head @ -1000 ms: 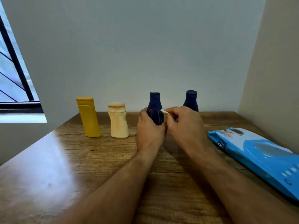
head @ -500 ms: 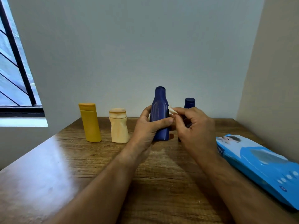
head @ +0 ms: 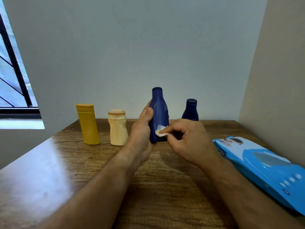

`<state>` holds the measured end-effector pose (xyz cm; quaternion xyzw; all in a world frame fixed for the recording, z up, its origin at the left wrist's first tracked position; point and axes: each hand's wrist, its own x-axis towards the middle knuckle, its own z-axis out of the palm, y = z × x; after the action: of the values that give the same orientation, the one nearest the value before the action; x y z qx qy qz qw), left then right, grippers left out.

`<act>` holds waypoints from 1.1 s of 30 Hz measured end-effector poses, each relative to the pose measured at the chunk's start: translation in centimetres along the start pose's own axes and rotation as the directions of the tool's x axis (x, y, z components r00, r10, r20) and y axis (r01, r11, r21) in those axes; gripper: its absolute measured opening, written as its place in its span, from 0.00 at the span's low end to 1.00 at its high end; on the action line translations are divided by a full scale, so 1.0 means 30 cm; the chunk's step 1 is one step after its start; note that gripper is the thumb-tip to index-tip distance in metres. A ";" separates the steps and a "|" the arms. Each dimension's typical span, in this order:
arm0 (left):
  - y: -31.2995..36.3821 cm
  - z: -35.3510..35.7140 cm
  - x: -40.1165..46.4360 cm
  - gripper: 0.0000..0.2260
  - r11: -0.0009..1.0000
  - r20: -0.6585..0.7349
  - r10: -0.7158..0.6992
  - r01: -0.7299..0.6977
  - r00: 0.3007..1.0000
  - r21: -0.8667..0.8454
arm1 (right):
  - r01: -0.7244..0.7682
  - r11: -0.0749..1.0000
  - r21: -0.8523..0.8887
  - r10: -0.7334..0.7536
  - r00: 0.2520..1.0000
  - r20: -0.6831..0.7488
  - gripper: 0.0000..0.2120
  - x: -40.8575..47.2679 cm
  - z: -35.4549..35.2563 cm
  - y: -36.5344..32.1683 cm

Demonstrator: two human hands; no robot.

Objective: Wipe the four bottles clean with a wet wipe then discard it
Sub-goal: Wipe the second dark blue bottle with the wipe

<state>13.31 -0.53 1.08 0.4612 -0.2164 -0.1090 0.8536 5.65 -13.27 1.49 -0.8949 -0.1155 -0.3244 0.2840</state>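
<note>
**A:** Status entry, please. Where am I in the run?

**B:** Mid-wipe, by my reading. My left hand (head: 143, 129) is wrapped round the tall dark blue bottle (head: 158, 111) from its left side, thumb up on the shoulder, fingers out of sight behind. My right hand (head: 186, 139) pinches a small folded wet wipe (head: 160, 131) between thumb and forefinger and presses it to the lower front of that bottle. The other fingers are curled in.

**A:** What counts as done?

**B:** I cannot tell from the surfaces. The yellow bottle (head: 88, 124), the cream bottle (head: 118, 128) and the short dark blue bottle (head: 190, 110) stand untouched in a row near the wall. None shows an obvious wet sheen. I would judge the short blue one is still to do, being partly behind my right hand. Discarding the wipe is certainly left; no bin is in view.

**A:** Orientation of the bottle in hand?

**B:** Long axis close to vertical, cap up, perhaps leaning a touch. Base at or just above the desk (head: 156, 187); my hands hide the contact, so I will not call it.

**A:** Anything else on the desk?

**B:** The blue wet wipe pack (head: 264, 169) lies flat to the right, well apart from the bottles.
</note>
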 end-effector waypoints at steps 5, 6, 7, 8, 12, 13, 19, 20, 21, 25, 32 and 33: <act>-0.019 0.015 -0.036 0.15 0.990 0.106 -0.092 0.080 0.990 0.116 | -0.038 0.999 0.015 0.041 0.922 -0.385 0.09 0.011 -0.006 -0.009; -0.019 0.019 -0.041 0.15 0.990 0.107 -0.104 0.092 0.989 0.108 | -0.043 0.999 0.033 0.054 0.904 -0.425 0.09 0.012 -0.011 -0.010; -0.018 0.024 -0.043 0.15 0.991 0.102 -0.107 0.098 0.989 0.091 | -0.046 0.997 0.055 0.065 0.898 -0.436 0.09 0.012 -0.015 -0.010; -0.017 0.024 -0.041 0.16 0.993 0.088 -0.103 0.097 0.991 0.069 | -0.046 0.996 0.081 0.075 0.908 -0.411 0.09 0.010 -0.018 -0.010; 0.000 0.010 -0.024 0.17 0.996 -0.016 -0.070 0.069 0.997 -0.058 | -0.046 0.989 0.139 0.043 0.999 0.022 0.08 -0.004 -0.015 -0.023; 0.005 0.007 -0.022 0.18 0.994 -0.045 -0.071 0.067 0.997 -0.089 | -0.028 0.993 0.114 0.016 0.994 0.110 0.09 -0.008 -0.012 -0.029; 0.001 0.014 -0.028 0.19 0.993 -0.049 -0.099 0.096 0.994 -0.062 | -0.034 0.997 0.075 0.042 0.993 -0.108 0.09 0.006 -0.002 -0.005; -0.003 0.020 -0.034 0.19 0.994 -0.027 -0.108 0.107 0.994 -0.033 | -0.039 0.996 0.078 0.054 0.977 -0.205 0.08 0.010 -0.004 -0.001; -0.008 0.027 -0.040 0.19 0.993 -0.010 -0.119 0.119 0.993 -0.003 | -0.040 0.995 0.094 0.065 0.955 -0.289 0.08 0.013 -0.006 0.002; -0.016 0.044 -0.054 0.16 0.991 -0.004 -0.129 0.129 0.992 0.021 | -0.045 0.986 0.163 0.100 0.931 -0.351 0.08 0.014 -0.011 0.001; 0.022 0.010 -0.030 0.17 0.973 -0.114 -0.129 0.104 0.985 -0.204 | -0.001 0.996 0.085 -0.013 0.985 0.169 0.09 -0.009 0.011 -0.016; 0.020 0.010 -0.033 0.17 0.975 -0.113 -0.138 0.116 0.984 -0.187 | 0.002 0.997 0.080 -0.013 0.991 0.135 0.09 -0.007 0.011 -0.016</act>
<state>12.28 -0.04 1.47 0.4010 -0.1216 -0.1534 0.8949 5.47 -12.71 1.34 -0.9024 -0.1509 -0.2591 0.3096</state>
